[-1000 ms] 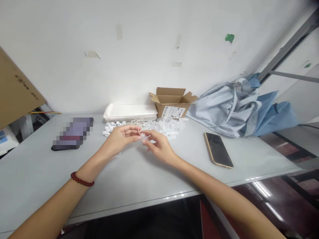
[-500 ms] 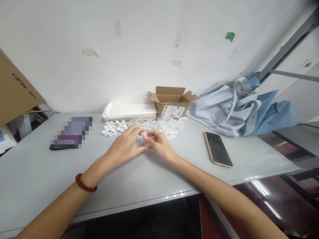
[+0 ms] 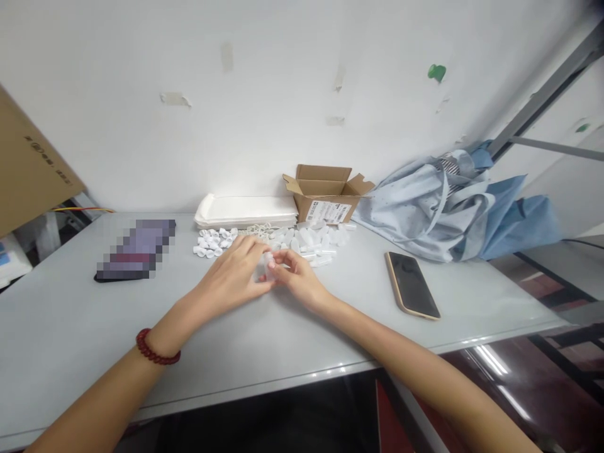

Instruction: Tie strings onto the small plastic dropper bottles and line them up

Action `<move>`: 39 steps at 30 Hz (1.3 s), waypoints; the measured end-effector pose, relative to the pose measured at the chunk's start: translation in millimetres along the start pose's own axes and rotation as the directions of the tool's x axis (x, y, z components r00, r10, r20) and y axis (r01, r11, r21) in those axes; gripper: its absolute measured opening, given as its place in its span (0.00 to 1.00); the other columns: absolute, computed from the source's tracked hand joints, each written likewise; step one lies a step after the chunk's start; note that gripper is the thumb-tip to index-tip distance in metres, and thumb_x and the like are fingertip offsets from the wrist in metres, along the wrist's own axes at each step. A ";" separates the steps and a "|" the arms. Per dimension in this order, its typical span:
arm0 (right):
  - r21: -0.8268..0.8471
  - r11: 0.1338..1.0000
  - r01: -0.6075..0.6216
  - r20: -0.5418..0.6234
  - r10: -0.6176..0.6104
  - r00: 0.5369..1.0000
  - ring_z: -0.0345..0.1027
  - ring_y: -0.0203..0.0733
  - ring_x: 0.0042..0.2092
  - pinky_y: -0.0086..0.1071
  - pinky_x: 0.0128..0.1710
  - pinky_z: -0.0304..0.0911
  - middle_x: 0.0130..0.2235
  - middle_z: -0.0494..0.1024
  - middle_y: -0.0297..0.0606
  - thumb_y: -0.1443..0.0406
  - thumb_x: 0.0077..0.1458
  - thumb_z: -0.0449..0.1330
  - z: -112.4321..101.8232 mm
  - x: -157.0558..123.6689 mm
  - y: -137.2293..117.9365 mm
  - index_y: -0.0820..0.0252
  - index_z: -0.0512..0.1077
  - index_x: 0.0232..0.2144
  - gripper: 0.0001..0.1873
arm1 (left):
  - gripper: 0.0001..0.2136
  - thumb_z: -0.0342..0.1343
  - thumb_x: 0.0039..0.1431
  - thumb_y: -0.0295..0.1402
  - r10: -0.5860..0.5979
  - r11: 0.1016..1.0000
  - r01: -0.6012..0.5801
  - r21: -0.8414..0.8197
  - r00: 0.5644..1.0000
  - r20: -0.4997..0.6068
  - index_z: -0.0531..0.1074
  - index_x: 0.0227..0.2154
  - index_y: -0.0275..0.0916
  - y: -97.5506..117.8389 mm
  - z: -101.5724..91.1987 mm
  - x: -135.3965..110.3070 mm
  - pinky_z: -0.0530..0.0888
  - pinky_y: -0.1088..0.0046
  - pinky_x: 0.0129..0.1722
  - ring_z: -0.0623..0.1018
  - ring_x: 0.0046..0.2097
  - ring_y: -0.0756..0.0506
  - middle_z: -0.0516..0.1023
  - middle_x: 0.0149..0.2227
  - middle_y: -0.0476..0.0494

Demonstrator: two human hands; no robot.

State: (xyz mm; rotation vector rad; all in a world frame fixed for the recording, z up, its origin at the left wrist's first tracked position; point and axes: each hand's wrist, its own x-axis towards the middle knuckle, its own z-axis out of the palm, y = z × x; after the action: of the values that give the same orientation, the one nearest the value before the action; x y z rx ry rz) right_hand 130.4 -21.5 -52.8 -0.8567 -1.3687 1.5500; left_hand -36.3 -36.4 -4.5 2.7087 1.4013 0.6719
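Worktop (image 3: pixel 70 327): both hands lower over it than a second ago; left grip (image 3: pixel 231 281) has rolled palm-down. It and right grip (image 3: pixel 301 281) pinch one small white tube (image 3: pixel 268 264) between fingertips, just before the loose tube pile (image 3: pixel 314 240). Long axis reads near upright; I cannot tell which end leads.

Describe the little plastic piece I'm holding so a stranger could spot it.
On the grey table, before the open cardboard box, lies a scatter of white plastic pieces. The small whitish piece is the only one pinched between the left hand and right hand.
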 end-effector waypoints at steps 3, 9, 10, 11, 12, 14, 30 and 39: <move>-0.183 0.981 0.056 0.142 -0.030 0.989 0.72 0.39 0.39 0.38 0.41 0.69 0.46 0.70 0.40 0.57 0.52 0.62 -1.4 -1.1 1.3 0.59 0.66 0.45 0.20 | 0.17 0.56 0.53 0.40 -0.049 0.997 0.058 -0.050 0.985 0.163 0.67 0.44 0.39 -13.6 -13.9 -3.7 0.69 0.61 0.46 0.67 0.50 0.37 0.70 0.44 0.41; -0.545 0.751 0.373 0.400 -0.158 0.903 0.62 0.49 0.57 0.46 0.56 0.59 0.57 0.67 0.51 0.61 0.56 0.60 -0.7 -5.9 -5.7 0.63 0.64 0.55 0.26 | 0.20 0.57 0.48 0.42 -0.131 0.986 0.161 -0.050 0.919 0.371 0.69 0.44 0.39 -38.2 -25.9 -13.3 0.68 0.62 0.47 0.65 0.52 0.36 0.70 0.45 0.40; -0.555 0.724 0.411 0.438 -0.166 0.884 0.61 0.49 0.59 0.46 0.58 0.57 0.58 0.65 0.52 0.61 0.56 0.60 -0.1 -6.5 -6.8 0.63 0.62 0.57 0.28 | 0.21 0.56 0.47 0.43 -0.145 0.984 0.174 -0.041 0.911 0.385 0.69 0.44 0.39 -40.5 -25.4 -14.1 0.68 0.62 0.47 0.65 0.52 0.36 0.71 0.44 0.40; -0.560 0.704 0.437 0.469 -0.166 0.867 0.59 0.50 0.60 0.46 0.59 0.55 0.60 0.63 0.53 0.61 0.57 0.59 0.5 -7.1 -7.6 0.64 0.60 0.59 0.30 | 0.22 0.56 0.46 0.43 -0.160 0.982 0.187 -0.029 0.903 0.398 0.70 0.44 0.39 -42.3 -24.7 -14.5 0.68 0.62 0.46 0.66 0.52 0.35 0.71 0.44 0.40; -0.565 0.688 0.456 0.495 -0.160 0.854 0.57 0.49 0.61 0.46 0.61 0.54 0.61 0.61 0.53 0.61 0.57 0.59 1.1 -7.8 -8.1 0.64 0.59 0.60 0.31 | 0.23 0.56 0.45 0.44 -0.177 0.979 0.201 -0.017 0.895 0.411 0.70 0.44 0.39 -43.7 -24.1 -14.7 0.68 0.62 0.46 0.66 0.52 0.35 0.72 0.43 0.40; -0.579 0.664 0.473 0.531 -0.133 0.837 0.54 0.49 0.64 0.44 0.62 0.52 0.63 0.58 0.54 0.60 0.58 0.58 2.4 -9.0 -8.4 0.66 0.56 0.62 0.33 | 0.25 0.56 0.44 0.45 -0.206 0.974 0.226 0.006 0.875 0.438 0.70 0.45 0.38 -45.5 -23.5 -14.3 0.68 0.62 0.47 0.66 0.52 0.34 0.73 0.43 0.39; -0.673 0.520 0.527 0.592 -0.049 0.804 0.48 0.51 0.66 0.46 0.64 0.47 0.65 0.54 0.56 0.56 0.59 0.56 2.9 -13.8 -3.8 0.68 0.56 0.62 0.34 | 0.36 0.61 0.39 0.50 -0.320 0.934 0.356 0.045 0.770 0.552 0.65 0.53 0.40 -49.8 -33.7 -14.6 0.69 0.60 0.49 0.66 0.56 0.32 0.71 0.50 0.36; -0.687 0.512 0.516 0.589 -0.022 0.808 0.48 0.49 0.66 0.44 0.64 0.47 0.65 0.55 0.53 0.56 0.59 0.56 3.3 -14.5 -5.4 0.67 0.57 0.62 0.33 | 0.33 0.60 0.40 0.45 -0.343 0.910 0.415 0.009 0.739 0.579 0.65 0.52 0.41 -54.7 -30.1 -16.7 0.72 0.65 0.37 0.75 0.43 0.37 0.72 0.47 0.38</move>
State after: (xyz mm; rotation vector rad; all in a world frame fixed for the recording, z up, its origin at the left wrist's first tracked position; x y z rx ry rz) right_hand 133.8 -36.0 -47.6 -0.6724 -2.6271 0.8000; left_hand -98.5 -22.2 5.3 2.1344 1.5849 -0.0905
